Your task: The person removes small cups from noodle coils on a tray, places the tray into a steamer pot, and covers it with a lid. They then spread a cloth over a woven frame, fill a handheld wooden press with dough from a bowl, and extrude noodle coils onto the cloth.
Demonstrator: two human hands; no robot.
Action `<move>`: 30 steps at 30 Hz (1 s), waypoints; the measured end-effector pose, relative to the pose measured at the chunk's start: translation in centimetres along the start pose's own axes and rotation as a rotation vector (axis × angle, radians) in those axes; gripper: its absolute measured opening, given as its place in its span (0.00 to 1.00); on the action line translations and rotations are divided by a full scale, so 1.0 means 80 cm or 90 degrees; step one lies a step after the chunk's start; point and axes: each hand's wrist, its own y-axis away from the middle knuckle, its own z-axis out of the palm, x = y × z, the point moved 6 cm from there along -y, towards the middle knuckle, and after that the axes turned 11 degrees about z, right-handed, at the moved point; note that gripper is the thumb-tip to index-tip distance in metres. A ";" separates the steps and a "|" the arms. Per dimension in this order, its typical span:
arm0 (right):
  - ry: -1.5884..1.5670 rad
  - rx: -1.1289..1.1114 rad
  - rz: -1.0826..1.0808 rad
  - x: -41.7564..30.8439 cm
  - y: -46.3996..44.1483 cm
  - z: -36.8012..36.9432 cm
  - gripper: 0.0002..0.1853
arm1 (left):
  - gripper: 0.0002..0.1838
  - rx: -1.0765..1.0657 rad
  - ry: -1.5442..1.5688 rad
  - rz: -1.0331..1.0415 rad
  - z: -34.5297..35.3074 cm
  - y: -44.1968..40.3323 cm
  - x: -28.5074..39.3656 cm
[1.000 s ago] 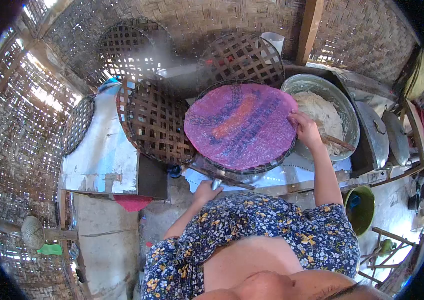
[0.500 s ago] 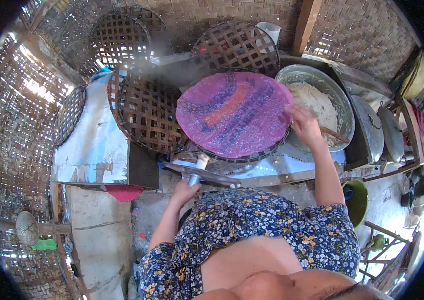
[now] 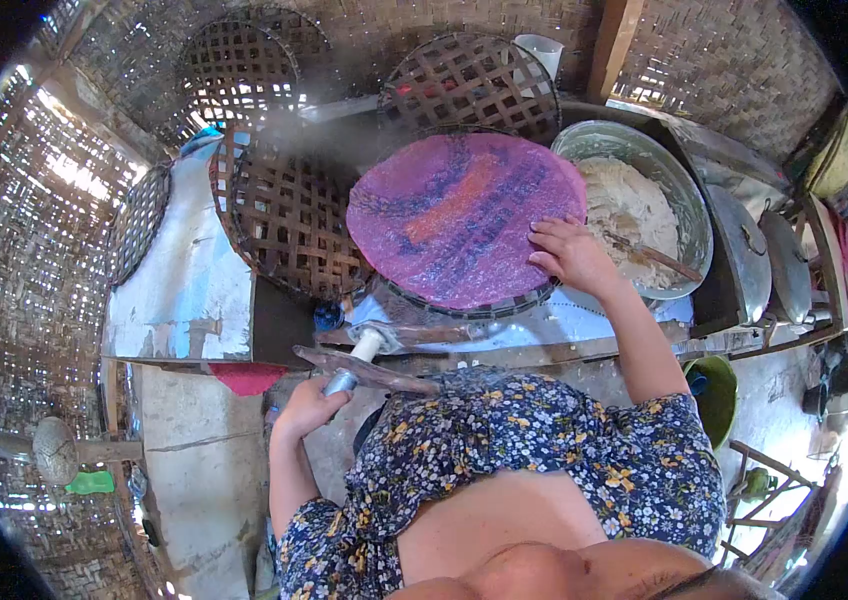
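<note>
Your left hand [image 3: 309, 409] grips a cylindrical tool [image 3: 360, 368] with a wooden crosspiece.
Your right hand [image 3: 574, 256], fingers spread, touches the purple sheet [image 3: 444, 225] atop a round basket beside the dough basin [image 3: 692, 165].

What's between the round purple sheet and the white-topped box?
A brown lattice basket lies between the purple sheet and the white-topped box in the head view.

there are two hands, the left hand [image 3: 310, 406] and the right hand [image 3: 576, 256], plus one round purple sheet [image 3: 464, 222] and one handled tool [image 3: 369, 373]. one large bowl [image 3: 682, 150] has one pale mound [image 3: 626, 190] and one wooden stick [image 3: 666, 262] in it. open-weave baskets [image 3: 294, 215] number at least five; with some overlapping, the exact total is unclear. there are two grey lids [image 3: 739, 265], one white cup [image 3: 544, 54] and one green bucket [image 3: 718, 408].
</note>
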 end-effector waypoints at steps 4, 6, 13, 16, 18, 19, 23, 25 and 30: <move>-0.020 0.027 -0.018 -0.012 -0.003 -0.012 0.19 | 0.19 -0.017 0.095 0.000 -0.023 0.022 0.008; -0.136 0.025 0.005 -0.025 -0.003 -0.024 0.19 | 0.17 -0.027 0.131 0.018 -0.040 0.033 0.017; -0.854 -0.376 -0.026 -0.137 0.022 -0.022 0.29 | 0.19 0.157 -0.061 0.437 -0.120 0.091 0.105; -1.075 -0.612 -0.117 -0.215 0.039 -0.030 0.42 | 0.26 0.357 -0.226 0.505 -0.112 0.071 0.177; -1.222 -0.782 0.023 -0.225 0.050 -0.008 0.50 | 0.25 0.441 -0.204 0.514 -0.100 0.050 0.213; -1.204 -0.755 -0.015 -0.222 0.047 -0.020 0.50 | 0.24 0.462 -0.195 0.526 -0.095 0.036 0.218; -1.077 -0.679 -0.029 -0.194 0.045 -0.066 0.49 | 0.25 0.452 -0.189 0.667 -0.070 0.005 0.267; -0.971 -0.683 0.027 -0.174 0.057 -0.082 0.49 | 0.35 0.093 0.180 0.680 -0.055 -0.028 0.273; -1.130 -0.772 0.177 -0.135 0.098 -0.068 0.62 | 0.67 -0.158 0.770 0.837 -0.093 -0.039 0.396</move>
